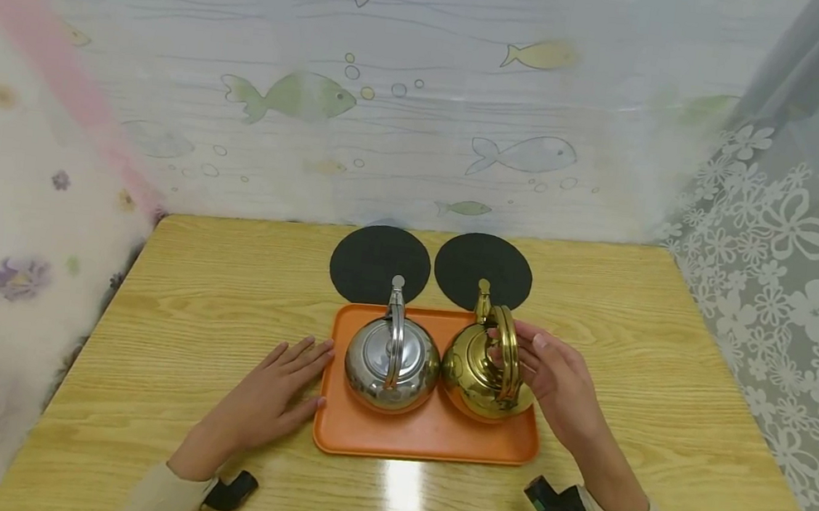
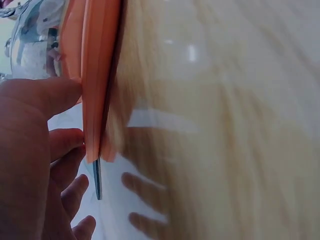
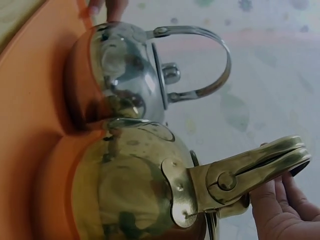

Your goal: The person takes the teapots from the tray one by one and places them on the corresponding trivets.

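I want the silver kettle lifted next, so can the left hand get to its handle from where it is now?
Probably yes. The left hand lies flat against the orange tray's left edge, right beside the silver kettle. Its upright handle stands free above the lid; the right hand is on the gold kettle.

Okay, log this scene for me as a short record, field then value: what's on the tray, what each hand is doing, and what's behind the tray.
surface: wooden table
tray: orange tray
on tray: silver kettle on the left, gold kettle on the right, side by side
left hand: fingers straight, flat on the table, touching the tray's left edge
right hand: fingers around the gold kettle's upright handle
behind tray: two black round mats, lying flat
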A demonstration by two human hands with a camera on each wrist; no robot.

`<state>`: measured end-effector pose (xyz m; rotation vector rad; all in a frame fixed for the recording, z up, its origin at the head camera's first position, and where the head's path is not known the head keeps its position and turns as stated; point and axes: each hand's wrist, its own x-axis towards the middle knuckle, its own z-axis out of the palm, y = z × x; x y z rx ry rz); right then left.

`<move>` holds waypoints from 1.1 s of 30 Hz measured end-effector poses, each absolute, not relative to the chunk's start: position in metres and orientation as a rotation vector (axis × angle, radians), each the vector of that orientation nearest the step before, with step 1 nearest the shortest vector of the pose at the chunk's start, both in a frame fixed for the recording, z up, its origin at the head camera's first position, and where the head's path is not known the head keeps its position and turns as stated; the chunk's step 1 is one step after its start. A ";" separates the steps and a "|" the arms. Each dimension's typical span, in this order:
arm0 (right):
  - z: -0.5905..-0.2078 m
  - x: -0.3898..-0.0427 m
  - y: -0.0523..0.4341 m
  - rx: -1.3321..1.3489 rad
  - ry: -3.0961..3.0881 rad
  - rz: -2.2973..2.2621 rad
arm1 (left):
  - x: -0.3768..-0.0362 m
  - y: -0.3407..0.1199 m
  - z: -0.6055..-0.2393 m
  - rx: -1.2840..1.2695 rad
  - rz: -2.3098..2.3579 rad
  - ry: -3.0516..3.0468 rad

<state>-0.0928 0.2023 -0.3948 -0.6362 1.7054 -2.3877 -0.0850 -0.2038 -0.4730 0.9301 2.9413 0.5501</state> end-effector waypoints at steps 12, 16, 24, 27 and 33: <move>-0.390 -0.093 0.203 -0.551 1.697 -2.351 | -0.086 -0.204 -0.479 0.849 0.832 2.856; -0.386 -0.091 0.203 -0.468 1.748 -2.326 | -0.086 -0.203 -0.480 0.817 0.896 2.826; -0.383 -0.091 0.205 -0.412 1.840 -2.228 | -0.087 -0.204 -0.487 0.798 0.973 2.805; -0.383 -0.090 0.205 -0.388 1.881 -2.205 | -0.087 -0.204 -0.489 0.800 0.998 2.800; -0.383 -0.090 0.203 -0.375 1.957 -2.189 | -0.088 -0.205 -0.495 0.799 1.028 2.811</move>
